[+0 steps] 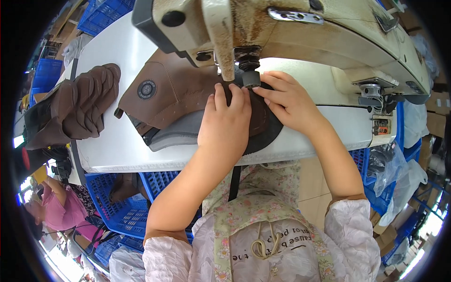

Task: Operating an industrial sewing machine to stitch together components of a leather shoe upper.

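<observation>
A brown leather shoe upper (162,94) with a round dark badge and a grey lining lies on the white table under the head of a sewing machine (300,51). The machine's dark round foot (251,78) comes down close to the upper's dark right end. My left hand (224,123) rests on the leather just left of that foot, fingers spread and pointing away from me. On the right of the foot, my right hand (292,104) touches the dark edge, its fingers stretched out and apart. The fingertips by the foot are partly hidden.
Several brown leather uppers (84,103) overlap on the table's left end. Blue plastic baskets (110,207) stand below the near edge, one with brown pieces. More blue crates and plastic bags (399,181) are at the right. A person in pink (63,207) sits at the far left.
</observation>
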`<act>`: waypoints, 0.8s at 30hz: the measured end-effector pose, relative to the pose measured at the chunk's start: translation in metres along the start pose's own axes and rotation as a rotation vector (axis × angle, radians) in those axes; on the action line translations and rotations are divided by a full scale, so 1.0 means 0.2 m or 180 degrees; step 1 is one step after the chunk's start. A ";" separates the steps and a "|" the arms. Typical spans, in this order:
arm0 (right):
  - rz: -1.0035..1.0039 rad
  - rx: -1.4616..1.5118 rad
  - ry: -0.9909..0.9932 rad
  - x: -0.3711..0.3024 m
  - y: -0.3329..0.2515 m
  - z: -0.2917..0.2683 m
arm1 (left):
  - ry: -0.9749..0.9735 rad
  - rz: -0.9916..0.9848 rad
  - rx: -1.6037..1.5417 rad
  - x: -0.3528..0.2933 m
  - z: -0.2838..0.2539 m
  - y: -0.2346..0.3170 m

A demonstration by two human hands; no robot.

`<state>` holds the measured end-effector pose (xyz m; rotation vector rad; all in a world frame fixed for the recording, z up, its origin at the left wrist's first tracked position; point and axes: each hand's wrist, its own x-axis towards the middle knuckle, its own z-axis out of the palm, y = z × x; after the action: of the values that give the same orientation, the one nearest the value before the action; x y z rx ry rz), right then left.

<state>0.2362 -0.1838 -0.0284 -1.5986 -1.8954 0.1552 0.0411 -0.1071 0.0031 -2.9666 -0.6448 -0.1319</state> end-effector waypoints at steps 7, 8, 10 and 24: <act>0.0098 -0.0066 -0.0042 0.01 -0.04 0.01 | -0.0069 0.0090 0.0080 0.00 0.00 -0.06; 0.0092 -0.0070 -0.0053 0.02 -0.04 0.01 | 0.0047 0.0132 0.0087 0.00 0.00 -0.08; 0.0105 -0.0116 -0.0052 0.02 -0.05 0.01 | 0.0165 0.0164 0.0090 0.00 -0.01 -0.10; 0.0235 -0.0298 0.0120 0.05 -0.17 0.10 | 0.0231 0.0523 -0.0531 0.00 -0.03 -0.35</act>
<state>0.1960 -0.1768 -0.0227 -1.7228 -1.8402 0.0680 0.0107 -0.0447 0.0146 -3.1409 -0.3974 -0.2919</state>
